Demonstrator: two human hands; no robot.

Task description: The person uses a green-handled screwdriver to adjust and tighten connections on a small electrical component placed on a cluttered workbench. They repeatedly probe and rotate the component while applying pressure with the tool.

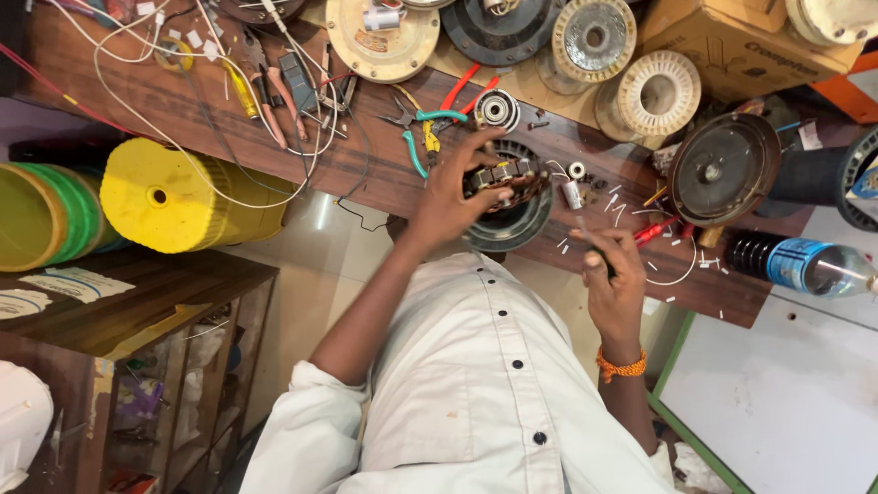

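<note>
My left hand (450, 197) grips a fan motor stator (506, 176) with copper windings and holds it tilted over a dark round motor cover (512, 229) at the front edge of the wooden workbench (183, 105). My right hand (615, 274), with an orange thread band at the wrist, is closed on a thin dark tool (583, 230). The tool's tip points up toward the stator without touching it. Small white sleeve bits lie scattered between the hands.
Teal-handled pliers (422, 128), red-handled cutters (465, 90) and a bearing (498, 109) lie behind the stator. A round motor housing (722, 169), a plastic bottle (805, 263), white spools (655, 91) and a cardboard box (732, 41) sit right. A yellow drum (174, 197) stands left.
</note>
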